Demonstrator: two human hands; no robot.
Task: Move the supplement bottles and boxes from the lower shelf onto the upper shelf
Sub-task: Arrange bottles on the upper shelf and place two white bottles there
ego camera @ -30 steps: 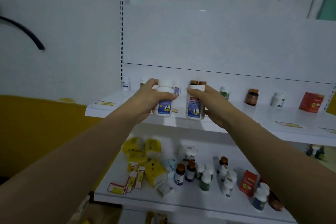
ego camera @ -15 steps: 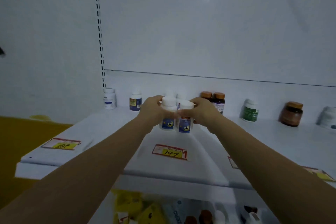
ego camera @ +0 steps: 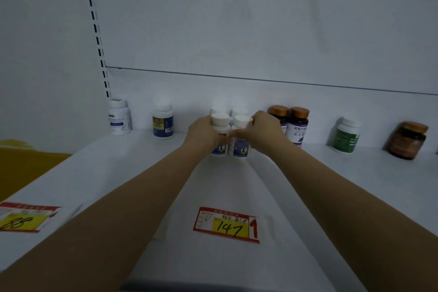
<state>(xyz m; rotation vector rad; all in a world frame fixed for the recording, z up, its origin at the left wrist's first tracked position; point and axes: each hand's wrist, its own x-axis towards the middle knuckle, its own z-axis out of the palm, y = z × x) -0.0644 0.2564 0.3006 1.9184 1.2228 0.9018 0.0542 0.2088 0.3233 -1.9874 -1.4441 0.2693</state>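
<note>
Two hands each grip one bottle on the white metal upper shelf [ego camera: 113,173]; the left hand [ego camera: 203,135] has its fingers curled round the left white plastic bottle with a blue label [ego camera: 220,123]; the right hand [ego camera: 263,133] is clamped on the matching right bottle [ego camera: 240,148]. Both bottles stand upright and touching, just in front of two more white-capped bottles [ego camera: 239,111]; two dark bottles with copper caps [ego camera: 297,125] stand just beside the right hand; a red-and-yellow price tag marked 147 [ego camera: 226,225] lies nearer the front edge.

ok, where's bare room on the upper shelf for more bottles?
Free: back-row gaps between blue-label bottle and left hand, and between purple-label bottles and green-label bottle; front strip around the 147 price tag. Crowded: centre back, white bottles and right hand beside the purple-label pair.
</note>
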